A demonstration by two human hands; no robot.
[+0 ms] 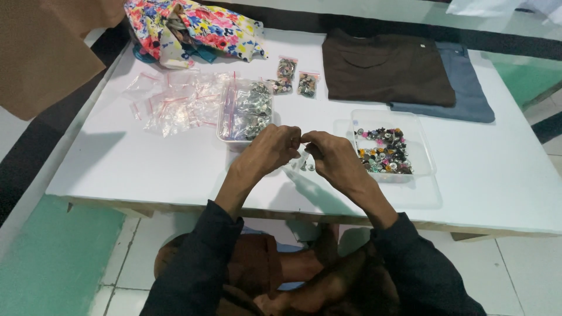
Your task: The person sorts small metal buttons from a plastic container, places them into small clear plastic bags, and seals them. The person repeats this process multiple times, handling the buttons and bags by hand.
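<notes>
My left hand (270,149) and my right hand (333,158) meet above the white table (117,169), fingertips pinched together on a small clear plastic bag (302,161) with small metal buttons in it. Just right of my right hand stands a clear plastic tray (422,153) of mixed coloured and metal buttons (383,151). Behind my left hand sits a second clear container (222,126) packed with filled small bags (249,111).
A heap of empty zip bags (175,99) lies at the back left. Three filled bags (293,79) lie at the back middle. Folded brown (383,67) and blue-grey (468,93) garments lie at the back right, floral fabric (193,26) at the far left.
</notes>
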